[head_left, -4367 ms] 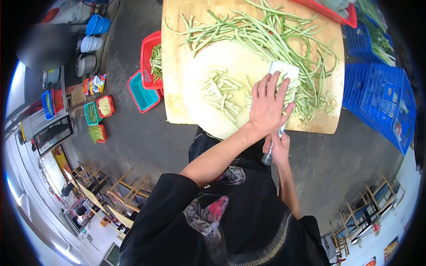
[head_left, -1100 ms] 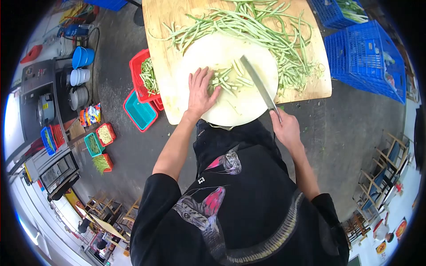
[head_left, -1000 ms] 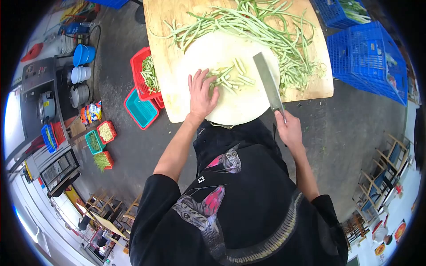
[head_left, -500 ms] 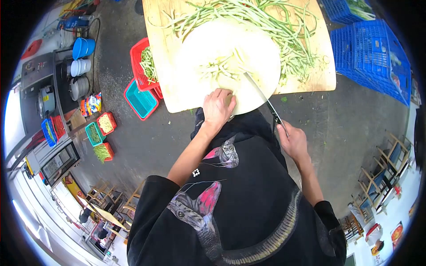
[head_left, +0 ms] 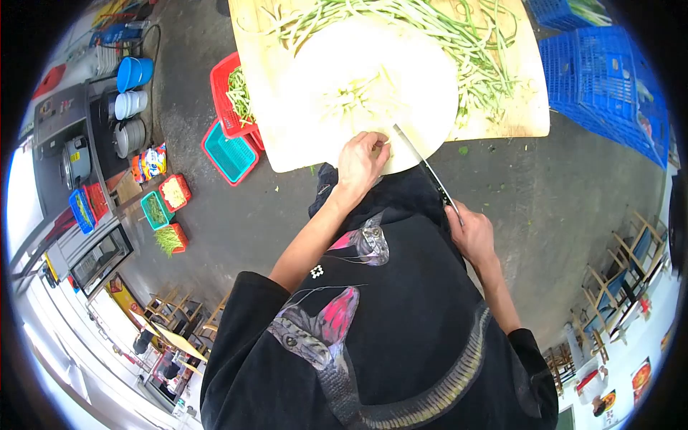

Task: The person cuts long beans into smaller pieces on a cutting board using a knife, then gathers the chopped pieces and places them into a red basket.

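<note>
A round white cutting board [head_left: 423, 86], washed out by glare, lies on a wooden table [head_left: 527, 107]. Cut green bean pieces [head_left: 351, 97] are scattered at the board's middle, and long green beans [head_left: 401, 16] are heaped behind and to its right. My left hand [head_left: 362, 166] is at the board's near edge with curled fingers, closed on something too small to make out. Wrapped round the black handle of a knife [head_left: 428, 165], my right hand [head_left: 471, 231] is just off the board's near right, the blade tip over the board's edge.
Left of the table are a red basket [head_left: 223, 100] of cut beans and a teal basket [head_left: 231, 152]. Blue crates [head_left: 591, 79] stand at the right. Small vegetable baskets [head_left: 174, 192], buckets [head_left: 134, 74] and chairs [head_left: 616, 265] are farther out on the floor.
My left hand has shifted slightly right and up, its fingers more curled at the edge. The knife tip has moved down a little, away from the cut pieces. The view has shifted slightly.
</note>
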`<action>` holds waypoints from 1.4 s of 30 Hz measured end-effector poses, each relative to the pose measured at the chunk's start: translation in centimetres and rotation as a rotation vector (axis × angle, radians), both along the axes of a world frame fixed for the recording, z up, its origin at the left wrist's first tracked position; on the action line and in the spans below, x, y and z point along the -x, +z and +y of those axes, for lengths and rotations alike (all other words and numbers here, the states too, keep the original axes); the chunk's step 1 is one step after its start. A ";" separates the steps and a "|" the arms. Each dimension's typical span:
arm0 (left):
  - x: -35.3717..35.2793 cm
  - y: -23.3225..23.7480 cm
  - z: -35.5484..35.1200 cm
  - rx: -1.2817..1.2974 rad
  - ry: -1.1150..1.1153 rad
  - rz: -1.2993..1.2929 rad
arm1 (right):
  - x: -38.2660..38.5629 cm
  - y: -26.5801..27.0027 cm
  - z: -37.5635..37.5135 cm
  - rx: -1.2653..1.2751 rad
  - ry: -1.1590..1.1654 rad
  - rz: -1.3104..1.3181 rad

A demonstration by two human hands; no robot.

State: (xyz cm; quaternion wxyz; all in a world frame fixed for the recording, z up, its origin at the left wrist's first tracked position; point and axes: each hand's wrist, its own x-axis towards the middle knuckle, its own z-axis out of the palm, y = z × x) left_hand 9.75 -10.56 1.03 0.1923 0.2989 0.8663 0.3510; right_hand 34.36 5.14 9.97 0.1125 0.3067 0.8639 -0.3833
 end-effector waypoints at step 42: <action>5.8 -0.5 -3.6 -0.128 0.212 0.205 | 5.1 -4.6 5.4 0.483 -0.493 0.031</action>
